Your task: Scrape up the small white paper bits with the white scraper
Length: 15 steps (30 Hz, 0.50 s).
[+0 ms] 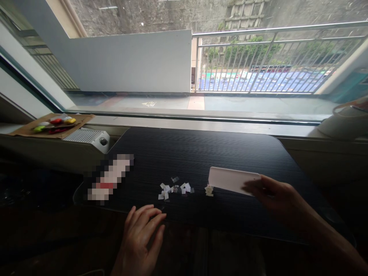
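Observation:
My right hand (270,191) grips one end of a flat, pale pinkish-white rectangular piece (231,179), tilted above the dark table (195,149). Its exact kind I cannot tell. Just under its left end lies a small pile of cream-coloured pieces (209,191). My left hand (143,234) is at the table's front edge, empty, with fingers apart and slightly bent. Beyond its fingertips, small white and clear scraps (166,189) lie scattered on the table.
A pixelated, long pale item (113,176) lies at the table's left side. Farther left are a white ridged box (89,138) and brown cardboard (27,128) bearing colourful small items (56,122). A window ledge (184,123) runs behind the table; a rounded pale object (336,122) stands at right.

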Motion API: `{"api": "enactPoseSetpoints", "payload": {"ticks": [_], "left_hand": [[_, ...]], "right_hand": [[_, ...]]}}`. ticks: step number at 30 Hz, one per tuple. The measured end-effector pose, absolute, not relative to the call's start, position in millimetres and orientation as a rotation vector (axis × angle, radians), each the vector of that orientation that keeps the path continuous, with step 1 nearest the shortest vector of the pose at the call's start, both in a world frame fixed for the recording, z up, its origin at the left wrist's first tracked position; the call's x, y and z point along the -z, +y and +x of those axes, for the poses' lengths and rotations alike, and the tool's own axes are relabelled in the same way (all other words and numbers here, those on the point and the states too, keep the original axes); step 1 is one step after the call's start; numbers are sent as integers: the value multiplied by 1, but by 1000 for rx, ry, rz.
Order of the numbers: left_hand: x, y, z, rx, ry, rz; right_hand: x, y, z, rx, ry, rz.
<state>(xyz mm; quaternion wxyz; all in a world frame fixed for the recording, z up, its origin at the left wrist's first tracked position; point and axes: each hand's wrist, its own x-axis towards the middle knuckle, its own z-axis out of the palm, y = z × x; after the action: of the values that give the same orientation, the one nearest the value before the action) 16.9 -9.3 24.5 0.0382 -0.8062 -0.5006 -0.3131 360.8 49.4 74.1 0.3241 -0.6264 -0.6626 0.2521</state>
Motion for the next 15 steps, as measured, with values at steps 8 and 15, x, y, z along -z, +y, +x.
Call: {"api": "enactPoseSetpoints", "payload": {"ticks": [8, 15], "left_hand": [[-33, -2, 31, 945, -1506, -2538], [-46, 15, 98, 845, -1466, -2828]], "right_hand": [[-77, 27, 363, -772, -1765, -1583], [-75, 28, 368, -739, -1603, -1646]]}}
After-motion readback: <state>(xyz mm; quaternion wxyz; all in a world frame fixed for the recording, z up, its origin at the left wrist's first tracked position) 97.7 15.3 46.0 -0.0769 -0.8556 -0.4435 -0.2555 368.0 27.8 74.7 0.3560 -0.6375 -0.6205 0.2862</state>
